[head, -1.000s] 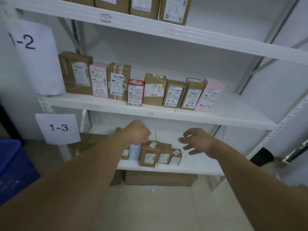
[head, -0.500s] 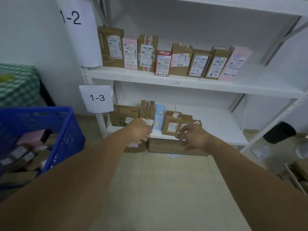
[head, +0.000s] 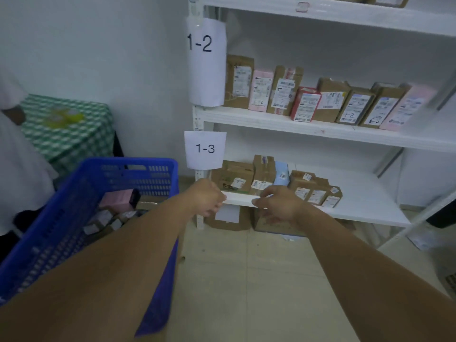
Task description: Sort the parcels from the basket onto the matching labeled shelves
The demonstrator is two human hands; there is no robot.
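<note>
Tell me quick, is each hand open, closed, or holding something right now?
Left hand: closed, fingers curled, nothing visible in it.
Right hand: open, fingers relaxed, holding nothing.

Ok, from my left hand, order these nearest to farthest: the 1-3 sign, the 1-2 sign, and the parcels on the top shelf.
From the left hand, in the head view:
1. 1-3 sign, just above the hand.
2. 1-2 sign, higher, straight above the first sign.
3. Top-shelf parcels, highest, up and to the right.
</note>
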